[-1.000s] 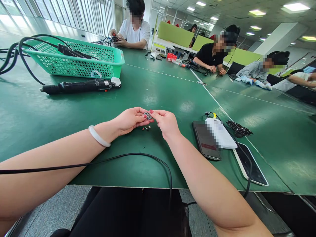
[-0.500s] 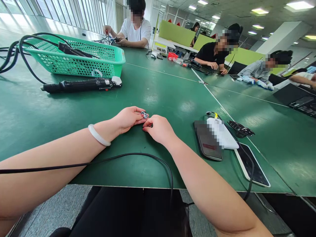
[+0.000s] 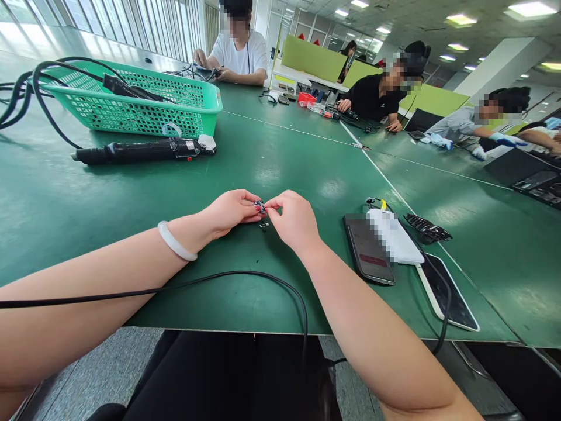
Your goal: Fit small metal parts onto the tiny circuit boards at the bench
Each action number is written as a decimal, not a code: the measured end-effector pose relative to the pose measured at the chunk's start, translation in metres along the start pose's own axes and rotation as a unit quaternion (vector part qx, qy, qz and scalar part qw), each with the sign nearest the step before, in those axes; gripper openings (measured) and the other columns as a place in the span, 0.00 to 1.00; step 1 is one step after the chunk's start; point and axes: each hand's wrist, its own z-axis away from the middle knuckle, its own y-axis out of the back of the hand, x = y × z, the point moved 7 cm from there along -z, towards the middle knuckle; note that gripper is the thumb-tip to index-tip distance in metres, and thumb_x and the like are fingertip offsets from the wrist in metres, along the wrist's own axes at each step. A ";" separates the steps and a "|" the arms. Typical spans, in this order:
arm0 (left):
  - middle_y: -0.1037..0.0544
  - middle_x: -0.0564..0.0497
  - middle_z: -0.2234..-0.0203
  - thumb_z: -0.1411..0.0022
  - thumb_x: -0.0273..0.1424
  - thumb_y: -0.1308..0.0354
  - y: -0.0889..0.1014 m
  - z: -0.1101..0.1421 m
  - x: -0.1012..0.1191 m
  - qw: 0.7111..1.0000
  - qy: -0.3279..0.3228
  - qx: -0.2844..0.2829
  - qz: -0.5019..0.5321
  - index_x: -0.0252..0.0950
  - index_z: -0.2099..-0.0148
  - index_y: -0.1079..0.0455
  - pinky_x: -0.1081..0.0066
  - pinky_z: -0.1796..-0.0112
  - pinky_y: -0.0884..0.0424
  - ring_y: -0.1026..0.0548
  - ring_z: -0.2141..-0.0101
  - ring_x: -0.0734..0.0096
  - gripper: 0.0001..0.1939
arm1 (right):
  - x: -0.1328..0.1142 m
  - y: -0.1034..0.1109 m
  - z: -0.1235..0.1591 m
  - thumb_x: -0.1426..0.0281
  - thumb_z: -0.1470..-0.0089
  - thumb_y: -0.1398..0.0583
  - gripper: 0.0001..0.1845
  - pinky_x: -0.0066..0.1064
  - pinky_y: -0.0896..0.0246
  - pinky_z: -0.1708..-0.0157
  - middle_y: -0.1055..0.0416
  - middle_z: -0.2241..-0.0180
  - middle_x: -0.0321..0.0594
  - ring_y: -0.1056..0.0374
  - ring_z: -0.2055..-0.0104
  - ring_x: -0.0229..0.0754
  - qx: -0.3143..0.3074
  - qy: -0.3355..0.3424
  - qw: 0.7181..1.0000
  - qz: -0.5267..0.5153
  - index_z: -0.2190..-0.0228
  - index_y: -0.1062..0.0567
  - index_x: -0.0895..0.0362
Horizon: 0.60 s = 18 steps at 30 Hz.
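Between the fingertips of my left hand (image 3: 230,211) is a small dark-and-silver part (image 3: 259,206), too small to name more closely. My right hand (image 3: 294,221) meets it from the other side, its thumb and index finger pinched at the part's right edge. On the green table just below the fingertips lies a tiny rectangular piece (image 3: 263,225) with a pale rim. A white bangle (image 3: 176,241) is around my left wrist.
A black electric screwdriver (image 3: 144,151) lies before a green basket (image 3: 210,108) with cables. At right are a dark phone (image 3: 366,251), a white device (image 3: 407,248), a white-edged phone (image 3: 451,292) and a black cable (image 3: 236,273) near me. Several people sit farther off.
My right hand has risen slightly and brought its fingertips onto the small part. The tiny rectangular piece now shows on the table beneath. My left hand has barely moved.
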 end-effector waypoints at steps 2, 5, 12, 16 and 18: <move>0.23 0.51 0.76 0.45 0.18 0.41 -0.001 0.001 0.000 1.000 -0.004 -0.012 -0.004 0.31 0.65 0.33 0.68 0.54 0.27 0.23 0.70 0.76 0.06 | -0.001 -0.001 0.001 0.74 0.47 0.44 0.10 0.32 0.43 0.67 0.29 0.67 0.39 0.35 0.67 0.39 0.005 0.006 1.000 0.023 0.70 0.21 0.55; 0.23 0.51 0.75 0.43 0.17 0.43 -0.003 0.001 0.000 1.000 -0.005 -0.020 -0.013 0.30 0.65 0.33 0.69 0.55 0.27 0.23 0.70 0.77 0.05 | -0.004 -0.001 0.003 0.73 0.46 0.45 0.11 0.31 0.44 0.70 0.30 0.67 0.38 0.35 0.67 0.38 0.014 0.014 0.998 0.063 0.69 0.21 0.54; 0.23 0.50 0.75 0.42 0.19 0.43 -0.001 -0.002 0.000 1.000 0.000 -0.011 0.005 0.30 0.66 0.32 0.70 0.56 0.27 0.24 0.71 0.78 0.03 | -0.009 -0.003 0.005 0.71 0.43 0.46 0.13 0.29 0.40 0.67 0.29 0.68 0.37 0.34 0.68 0.36 0.016 0.028 0.999 0.019 0.66 0.20 0.53; 0.23 0.47 0.71 0.41 0.20 0.44 0.000 -0.003 0.000 0.999 0.007 -0.015 0.031 0.29 0.66 0.32 0.70 0.55 0.28 0.22 0.66 0.74 0.02 | -0.003 0.005 0.001 0.74 0.44 0.47 0.16 0.29 0.39 0.65 0.27 0.65 0.38 0.34 0.67 0.35 0.036 0.027 0.998 -0.037 0.60 0.22 0.55; 0.23 0.46 0.69 0.41 0.19 0.44 0.001 -0.003 0.000 0.999 0.010 -0.011 0.042 0.29 0.65 0.33 0.69 0.54 0.28 0.22 0.65 0.72 0.02 | 0.005 0.011 -0.001 0.74 0.46 0.45 0.14 0.29 0.39 0.65 0.27 0.63 0.38 0.34 0.66 0.36 0.033 0.002 0.998 -0.047 0.61 0.22 0.55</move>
